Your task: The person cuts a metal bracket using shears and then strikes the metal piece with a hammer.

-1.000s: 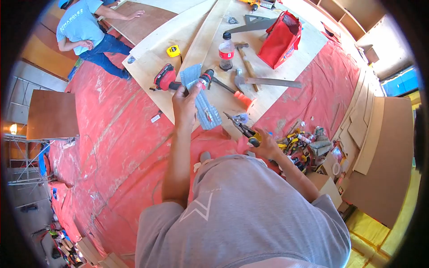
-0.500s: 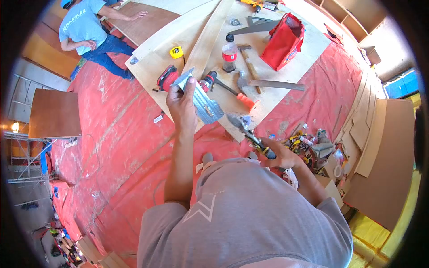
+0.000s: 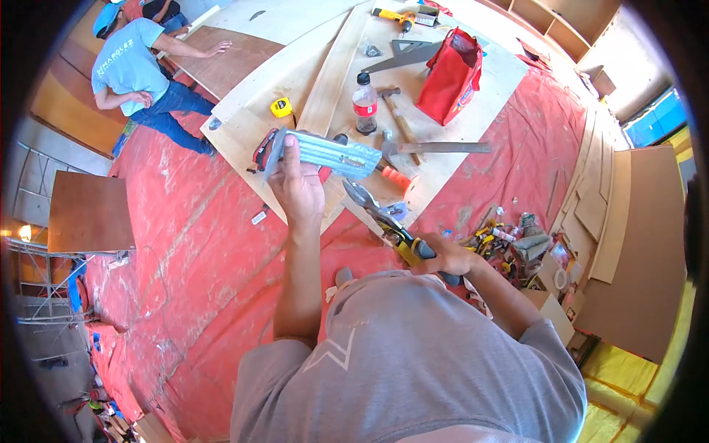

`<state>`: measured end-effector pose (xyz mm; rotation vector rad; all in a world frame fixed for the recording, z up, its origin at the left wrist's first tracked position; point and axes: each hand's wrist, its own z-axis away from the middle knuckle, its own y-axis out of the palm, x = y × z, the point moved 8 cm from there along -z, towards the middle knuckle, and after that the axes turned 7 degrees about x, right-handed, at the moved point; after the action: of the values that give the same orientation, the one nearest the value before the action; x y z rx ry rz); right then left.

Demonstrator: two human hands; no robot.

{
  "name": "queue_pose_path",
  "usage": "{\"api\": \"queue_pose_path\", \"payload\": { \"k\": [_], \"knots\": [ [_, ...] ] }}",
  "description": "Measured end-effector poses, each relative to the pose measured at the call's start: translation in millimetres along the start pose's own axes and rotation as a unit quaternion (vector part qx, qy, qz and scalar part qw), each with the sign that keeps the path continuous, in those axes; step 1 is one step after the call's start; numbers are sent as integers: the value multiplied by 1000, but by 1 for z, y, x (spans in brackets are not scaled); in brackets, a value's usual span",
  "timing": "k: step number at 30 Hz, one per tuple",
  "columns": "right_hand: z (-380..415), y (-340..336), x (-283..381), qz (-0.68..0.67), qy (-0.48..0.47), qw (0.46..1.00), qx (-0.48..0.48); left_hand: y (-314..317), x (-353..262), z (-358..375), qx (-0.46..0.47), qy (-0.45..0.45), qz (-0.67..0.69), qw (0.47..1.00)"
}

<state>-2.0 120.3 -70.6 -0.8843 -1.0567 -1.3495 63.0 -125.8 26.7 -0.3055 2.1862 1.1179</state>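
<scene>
My left hand [image 3: 299,188] pinches a shiny bent metal piece [image 3: 336,153] at its left end, thumb on top, above the front of the wooden table. In my right hand [image 3: 447,258] are metal snips [image 3: 395,235] with yellow and black handles, their jaws pointing up and left, below the metal piece and apart from it. Behind the metal piece lie a red drill, partly hidden, and an orange-handled tool [image 3: 396,178]. Two hammers [image 3: 443,148] lie to the right, beside a bottle [image 3: 365,105].
A yellow tape measure [image 3: 281,108], a saw [image 3: 402,57], a red bag [image 3: 452,77] and a yellow drill [image 3: 397,16] are on the table [image 3: 473,118]. A co-worker [image 3: 136,70] leans at a brown board, upper left. Tools are heaped on the red floor sheet [image 3: 199,244], right.
The metal piece has turned from slanting downward to nearly level. The snips have come closer below it and their jaws and yellow handles show more. The view has shifted slightly.
</scene>
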Motion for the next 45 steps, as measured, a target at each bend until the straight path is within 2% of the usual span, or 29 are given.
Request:
{"api": "queue_pose_path", "payload": {
  "k": [4,7,19,25,29,31,34,38,41,43,45],
  "knots": [
    [4,1,8,5,10,1000,-8,0,-1,-1,-23,-33,-25,999],
    [4,2,7,10,8,1000,-3,0,3,-1,-43,-96,43,993],
    [3,-1,8,19,21,1000,10,7,12,3,73,-84,-21,994],
    [1,-5,1,24,37,999,21,19,6,7,114,-64,-117,984],
    [0,-7,5,71,28,997,-2,11,20,8,115,-125,-67,983],
    [1,-5,4,91,60,994,15,11,26,10,125,-135,-72,980],
    [1,-2,-3,97,66,993,11,10,30,10,92,-168,-28,981],
    [0,-2,-7,80,40,996,-18,18,27,9,114,-145,-89,979],
    [-4,4,-11,-57,3,997,51,24,26,13,130,-120,-116,977],
    [-2,2,-5,-34,0,999,38,28,27,15,119,-127,-93,980],
    [-1,1,-4,-22,-5,999,30,31,26,13,150,-117,-107,976]
  ]
}}
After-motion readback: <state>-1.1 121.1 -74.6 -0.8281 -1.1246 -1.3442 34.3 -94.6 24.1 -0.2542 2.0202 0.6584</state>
